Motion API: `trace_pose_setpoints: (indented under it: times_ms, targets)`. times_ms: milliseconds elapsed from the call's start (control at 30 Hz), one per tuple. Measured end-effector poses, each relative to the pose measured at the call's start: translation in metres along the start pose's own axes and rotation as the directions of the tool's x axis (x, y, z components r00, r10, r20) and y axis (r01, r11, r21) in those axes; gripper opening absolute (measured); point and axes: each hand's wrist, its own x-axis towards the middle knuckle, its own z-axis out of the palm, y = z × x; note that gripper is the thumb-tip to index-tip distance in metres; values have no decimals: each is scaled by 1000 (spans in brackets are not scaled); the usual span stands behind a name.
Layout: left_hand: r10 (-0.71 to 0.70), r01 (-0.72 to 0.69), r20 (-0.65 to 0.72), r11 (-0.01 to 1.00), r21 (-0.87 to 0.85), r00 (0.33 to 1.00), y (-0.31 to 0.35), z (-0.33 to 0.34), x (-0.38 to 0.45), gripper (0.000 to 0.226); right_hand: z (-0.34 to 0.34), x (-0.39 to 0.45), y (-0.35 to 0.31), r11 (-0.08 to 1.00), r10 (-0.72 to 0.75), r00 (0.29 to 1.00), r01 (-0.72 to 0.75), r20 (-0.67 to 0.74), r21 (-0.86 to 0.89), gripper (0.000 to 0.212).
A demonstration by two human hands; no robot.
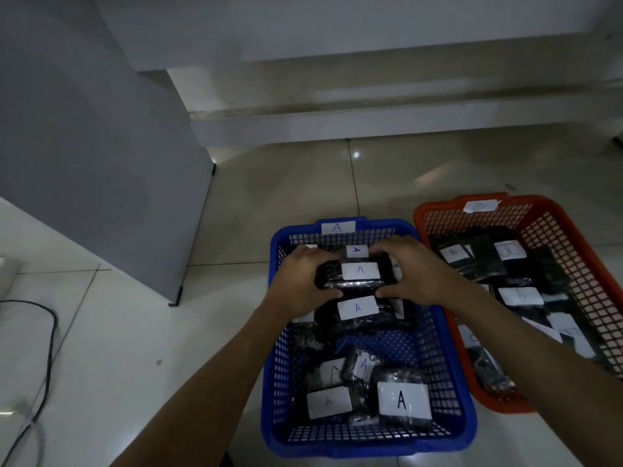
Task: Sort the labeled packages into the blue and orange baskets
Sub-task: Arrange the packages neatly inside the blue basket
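Nearest to the person, below the wrists, several packages marked A (403, 400) are lying in the near end of the blue basket (462, 396). Further on, another A package (358, 308) is lying just under the hands. Between the hands, the black package with the A label (360, 272) is being held at its two short ends: the left hand (301, 281) is closing around its left end and the right hand (416, 273) around its right end, fingers curled over the top. Its long axis is running from hand to hand, and both hands are equally near to it. It seems they are lowering it onto the pile. To the right of the right hand, the orange basket (573, 237) is holding other packages.
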Motion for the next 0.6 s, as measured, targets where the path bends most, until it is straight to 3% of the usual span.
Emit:
trace_pose_setpoints:
  times_ms: [100, 400, 600]
  targets:
    - [68, -68, 4, 998, 4, 998, 3, -3, 2, 64, -1, 4, 4, 1000, -11, 999, 10, 51, 14, 75]
    - [36, -36, -46, 999, -5, 998, -5, -4, -10, 65, 2, 4, 6, 999, 43, 998, -43, 42, -3, 70]
    - [-21, 22, -57, 1000, 18, 998, -5, -15, 20, 59, -12, 21, 4, 1000, 24, 998, -24, -64, -12, 62]
